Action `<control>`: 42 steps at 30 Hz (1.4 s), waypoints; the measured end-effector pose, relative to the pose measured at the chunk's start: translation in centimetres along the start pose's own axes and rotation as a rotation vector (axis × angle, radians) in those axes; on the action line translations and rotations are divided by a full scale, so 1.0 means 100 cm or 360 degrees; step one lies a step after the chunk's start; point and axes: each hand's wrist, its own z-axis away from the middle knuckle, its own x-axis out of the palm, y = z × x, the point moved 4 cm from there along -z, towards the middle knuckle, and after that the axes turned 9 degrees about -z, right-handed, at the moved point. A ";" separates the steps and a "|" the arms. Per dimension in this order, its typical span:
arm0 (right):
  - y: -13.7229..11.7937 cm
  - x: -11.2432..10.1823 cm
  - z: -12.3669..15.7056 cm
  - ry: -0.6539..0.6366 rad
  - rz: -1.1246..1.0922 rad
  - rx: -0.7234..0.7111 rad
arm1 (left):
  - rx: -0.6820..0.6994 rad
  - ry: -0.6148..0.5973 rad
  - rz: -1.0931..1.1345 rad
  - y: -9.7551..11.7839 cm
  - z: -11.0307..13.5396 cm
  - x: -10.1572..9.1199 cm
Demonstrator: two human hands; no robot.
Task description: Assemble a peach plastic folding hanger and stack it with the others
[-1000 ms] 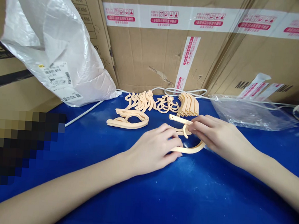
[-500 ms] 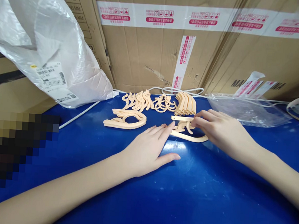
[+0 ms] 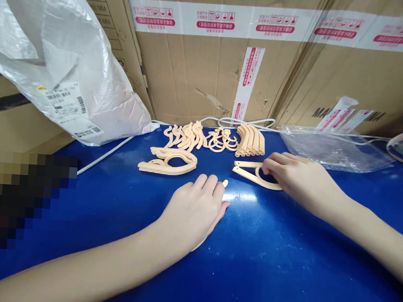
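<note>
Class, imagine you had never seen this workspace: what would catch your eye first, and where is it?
A newcomer would probably notice the bright blue tabletop across the lower view, where the left hand covers most of a pale piece and the right hand touches curved pale parts. Next might come the large white plastic bag at upper left, and the cardboard boxes behind, banded with red-and-white tape.

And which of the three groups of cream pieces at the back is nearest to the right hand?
The stack of arched bars, rightmost of the three; the ring-like pieces and wavy pieces lie farther left from the right hand.
</note>
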 end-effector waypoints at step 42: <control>-0.058 -0.005 0.011 0.0463 -0.0277 -0.0709 | -0.0572 -0.0111 0.1360 -0.035 -0.010 0.009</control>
